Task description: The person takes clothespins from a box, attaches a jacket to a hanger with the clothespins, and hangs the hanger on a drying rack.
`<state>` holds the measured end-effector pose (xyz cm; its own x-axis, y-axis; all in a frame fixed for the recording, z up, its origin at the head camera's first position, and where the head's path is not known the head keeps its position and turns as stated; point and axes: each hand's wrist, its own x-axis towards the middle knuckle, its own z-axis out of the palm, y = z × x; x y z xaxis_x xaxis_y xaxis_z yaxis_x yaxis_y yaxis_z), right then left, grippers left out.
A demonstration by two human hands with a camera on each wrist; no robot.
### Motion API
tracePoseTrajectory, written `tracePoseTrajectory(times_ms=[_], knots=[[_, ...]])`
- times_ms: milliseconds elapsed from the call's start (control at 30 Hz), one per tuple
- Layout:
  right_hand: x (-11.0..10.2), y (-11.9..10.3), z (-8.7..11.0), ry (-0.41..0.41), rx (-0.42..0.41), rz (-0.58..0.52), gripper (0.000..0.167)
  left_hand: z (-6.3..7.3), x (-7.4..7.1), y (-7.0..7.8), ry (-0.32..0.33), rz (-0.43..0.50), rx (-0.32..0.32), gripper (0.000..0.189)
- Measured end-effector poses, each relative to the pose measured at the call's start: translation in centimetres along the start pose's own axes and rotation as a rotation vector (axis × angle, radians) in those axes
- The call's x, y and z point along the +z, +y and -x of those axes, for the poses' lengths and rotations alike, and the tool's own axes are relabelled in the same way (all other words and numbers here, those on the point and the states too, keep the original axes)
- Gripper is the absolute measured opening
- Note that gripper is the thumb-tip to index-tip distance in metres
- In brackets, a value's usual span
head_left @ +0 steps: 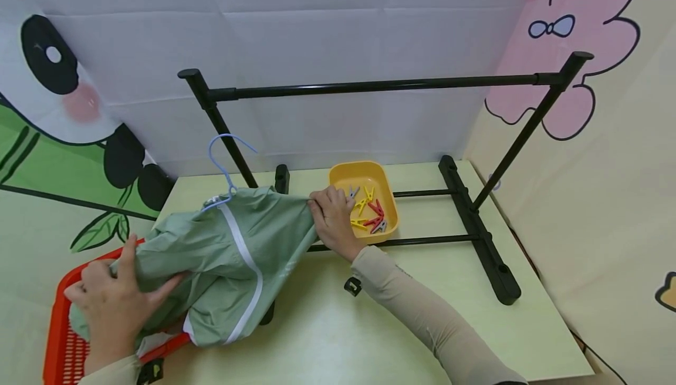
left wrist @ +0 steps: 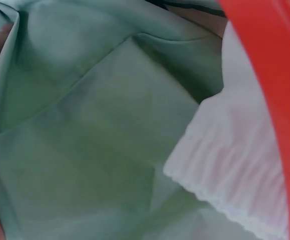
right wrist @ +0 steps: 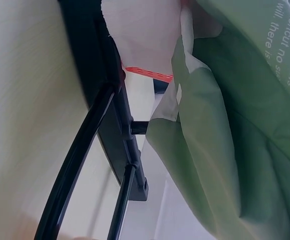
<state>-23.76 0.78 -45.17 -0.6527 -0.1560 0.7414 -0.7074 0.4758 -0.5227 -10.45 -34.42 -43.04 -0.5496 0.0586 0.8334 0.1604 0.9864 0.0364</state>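
Observation:
A light green garment (head_left: 211,262) with a white stripe is spread above and partly over a red basket (head_left: 53,326). The hook of a blue hanger (head_left: 227,179) sticks up from its gathered top edge. My right hand (head_left: 334,220) pinches the garment's right corner and pulls it out taut. My left hand (head_left: 113,300) rests on the garment's left side, thumb and index finger spread apart. White print shows on the green cloth (right wrist: 235,125) in the right wrist view. A white ribbed piece of cloth (left wrist: 235,165) lies beside the basket rim in the left wrist view.
A black rack (head_left: 369,87) stands on the pale table (head_left: 412,308), its top bar behind the garment. Right of my right hand sits a yellow tray (head_left: 391,197) with several red, yellow and grey clothespins (head_left: 376,209). A white curtain (head_left: 338,33) hangs behind.

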Motion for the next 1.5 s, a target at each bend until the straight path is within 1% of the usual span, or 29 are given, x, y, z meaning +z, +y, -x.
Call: tracePoseTrajectory(times_ms=[233, 467, 700, 900, 1133, 1500], knots=[[-0.1, 0.0, 0.1, -0.029, 0.018, -0.003, 0.008, 0.1, -0.2, 0.4, -0.007, -0.007, -0.025, 0.088], [-0.2, 0.2, 0.2, -0.051, 0.023, -0.001, 0.010, 0.0, -0.1, 0.5, -0.023, -0.010, -0.052, 0.087], [-0.3, 0.4, 0.3, -0.079, 0.034, 0.000, 0.010, -0.2, -0.4, 0.8, -0.035, -0.009, -0.053, 0.087], [-0.5, 0.5, 0.2, -0.117, 0.044, 0.001, 0.013, -0.2, -0.6, 1.0, -0.029, 0.001, -0.056, 0.086], [-0.6, 0.9, 0.1, -0.158, 0.026, 0.023, 0.013, 0.0, -0.6, 1.0, -0.017, 0.003, -0.063, 0.084], [-1.2, 1.5, -0.2, -0.205, -0.040, 0.031, 0.014, -0.1, -0.7, 1.3, -0.034, -0.003, -0.081, 0.085]])
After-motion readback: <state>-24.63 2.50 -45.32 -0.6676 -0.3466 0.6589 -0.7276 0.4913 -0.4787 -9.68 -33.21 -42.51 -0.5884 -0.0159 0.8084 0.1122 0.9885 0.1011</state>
